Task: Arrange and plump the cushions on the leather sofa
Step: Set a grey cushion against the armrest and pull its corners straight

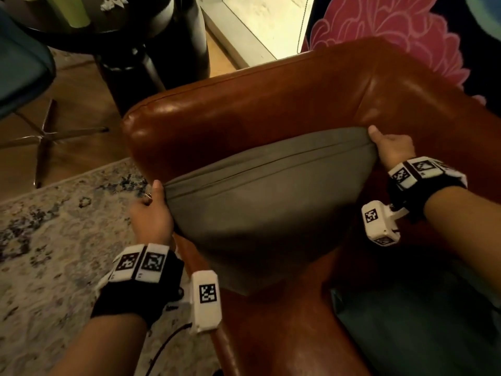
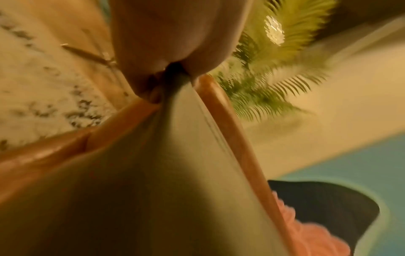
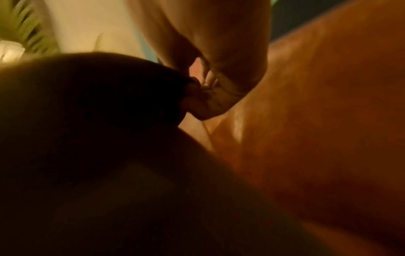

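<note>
A grey-green cushion stands tilted in the corner of the brown leather sofa, leaning toward the armrest. My left hand grips its upper left corner, thumb on top. My right hand pinches its upper right corner against the sofa back. In the left wrist view the cushion bunches up into my left hand. The right wrist view, dark and blurred, has my right hand curled on the cushion corner beside the leather.
A teal cushion lies on the seat at lower right. A dark cushion with a pink flower stands behind the sofa back. A black round side table and a chair base stand left, above a patterned rug.
</note>
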`<action>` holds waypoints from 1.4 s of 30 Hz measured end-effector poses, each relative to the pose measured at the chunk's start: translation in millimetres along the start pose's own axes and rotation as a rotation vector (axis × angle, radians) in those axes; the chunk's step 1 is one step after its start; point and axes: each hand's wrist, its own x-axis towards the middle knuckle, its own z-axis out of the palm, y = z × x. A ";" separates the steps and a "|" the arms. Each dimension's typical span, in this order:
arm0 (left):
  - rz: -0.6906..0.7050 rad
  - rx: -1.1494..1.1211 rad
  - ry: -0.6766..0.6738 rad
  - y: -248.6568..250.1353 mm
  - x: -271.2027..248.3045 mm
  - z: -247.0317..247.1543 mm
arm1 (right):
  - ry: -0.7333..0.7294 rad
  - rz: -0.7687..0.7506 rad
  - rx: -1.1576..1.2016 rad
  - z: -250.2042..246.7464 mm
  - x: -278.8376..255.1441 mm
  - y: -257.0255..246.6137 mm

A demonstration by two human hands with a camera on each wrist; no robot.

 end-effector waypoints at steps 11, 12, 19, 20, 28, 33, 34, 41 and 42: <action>-0.075 -0.085 -0.036 -12.9 -12.0 1.5 | 0.003 -0.088 0.000 9.7 3.3 -12.8; -0.107 -0.077 -0.058 -16.6 -9.1 4.2 | -0.002 -0.055 -0.017 10.7 4.2 -6.4; -0.270 -0.240 -0.099 -15.0 -17.4 5.6 | -0.033 0.058 0.046 5.1 1.4 -13.2; -0.261 -0.262 -0.117 -14.5 -17.4 5.6 | -0.026 0.055 0.062 2.6 2.1 -12.0; -0.388 -0.295 -0.086 -22.0 -7.4 12.7 | -0.020 0.204 0.058 10.4 -3.5 -1.2; -0.168 -0.059 -0.031 -4.7 -0.8 4.8 | -0.003 0.047 -0.057 3.1 7.8 -26.5; -0.116 -0.012 -0.039 -3.8 2.0 3.8 | -0.021 0.005 -0.101 1.1 9.9 -30.2; -0.177 0.112 -0.085 -12.4 18.0 1.9 | -0.085 0.093 -0.230 2.5 21.9 -10.6; -0.203 0.096 -0.100 -10.5 19.5 2.0 | -0.098 0.105 -0.188 1.8 19.3 -14.3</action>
